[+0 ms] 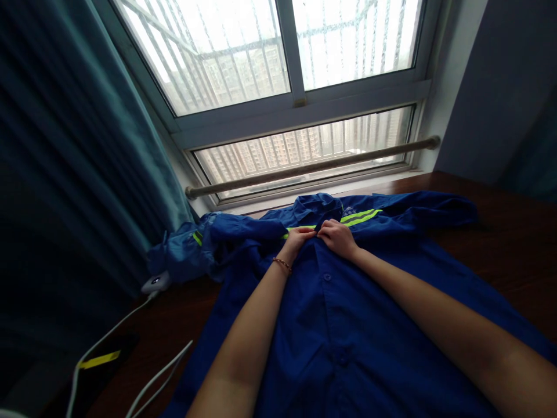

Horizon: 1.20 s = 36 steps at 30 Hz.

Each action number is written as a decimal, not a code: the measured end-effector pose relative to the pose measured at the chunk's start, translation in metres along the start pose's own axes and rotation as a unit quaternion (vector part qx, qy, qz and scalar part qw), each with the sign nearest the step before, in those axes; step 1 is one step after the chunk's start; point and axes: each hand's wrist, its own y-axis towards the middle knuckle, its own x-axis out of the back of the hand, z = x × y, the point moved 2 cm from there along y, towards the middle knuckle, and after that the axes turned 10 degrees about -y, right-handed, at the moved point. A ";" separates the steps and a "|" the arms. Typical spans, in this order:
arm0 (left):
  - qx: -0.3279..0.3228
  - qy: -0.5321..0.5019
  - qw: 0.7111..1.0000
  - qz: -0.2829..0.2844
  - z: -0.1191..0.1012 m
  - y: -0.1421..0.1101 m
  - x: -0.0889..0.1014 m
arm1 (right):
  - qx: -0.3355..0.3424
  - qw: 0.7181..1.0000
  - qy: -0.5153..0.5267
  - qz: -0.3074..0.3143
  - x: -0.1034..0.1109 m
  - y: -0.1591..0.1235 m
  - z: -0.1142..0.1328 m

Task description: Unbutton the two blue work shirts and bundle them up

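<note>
Pinched nearly closed, my left hand (300, 234) and right hand (338, 238) grip the blue jacket's (369, 337) front, towards its far, collar (317, 203) end; uneven pulling could slip the cloth free or crease it.

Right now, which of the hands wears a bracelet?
The left hand: a reddish bracelet circles its wrist, while the right hand has a bare wrist.
</note>
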 end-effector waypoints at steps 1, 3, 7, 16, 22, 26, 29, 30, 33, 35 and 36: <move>-0.011 0.003 1.000 -0.006 0.001 0.000 -0.001 | -0.016 1.000 0.007 0.018 -0.002 0.001 0.000; -0.033 0.008 0.999 -0.017 0.001 -0.001 -0.003 | -0.048 0.997 0.018 0.059 -0.006 0.001 0.000; -0.060 0.022 0.998 -0.016 -0.003 -0.004 -0.007 | -0.094 0.991 0.026 0.089 -0.013 -0.002 0.000; -0.004 0.073 0.995 0.064 -0.013 -0.007 -0.010 | -0.190 0.979 0.066 -0.034 -0.010 -0.004 -0.006; 0.031 0.105 0.980 0.166 -0.021 -0.010 -0.004 | -0.196 0.966 0.147 -0.088 -0.008 0.002 -0.023; 0.014 0.303 0.939 0.164 -0.026 -0.005 0.000 | -0.286 0.925 0.180 -0.176 0.004 0.008 -0.041; -0.069 0.451 0.888 0.064 -0.035 0.000 0.003 | -0.293 0.914 0.188 -0.208 0.012 0.011 -0.044; -0.087 0.470 0.878 0.034 -0.038 0.000 0.003 | -0.291 0.913 0.189 -0.214 0.013 0.012 -0.044; -0.131 0.504 0.854 -0.019 -0.050 -0.007 -0.006 | -0.301 0.910 0.189 -0.212 0.014 0.012 -0.044; -0.181 0.519 0.835 -0.031 -0.060 -0.016 -0.019 | -0.310 0.908 0.194 -0.204 0.015 0.012 -0.044; -0.199 0.514 0.834 -0.022 -0.065 -0.021 -0.028 | -0.314 0.907 0.197 -0.200 0.016 0.013 -0.044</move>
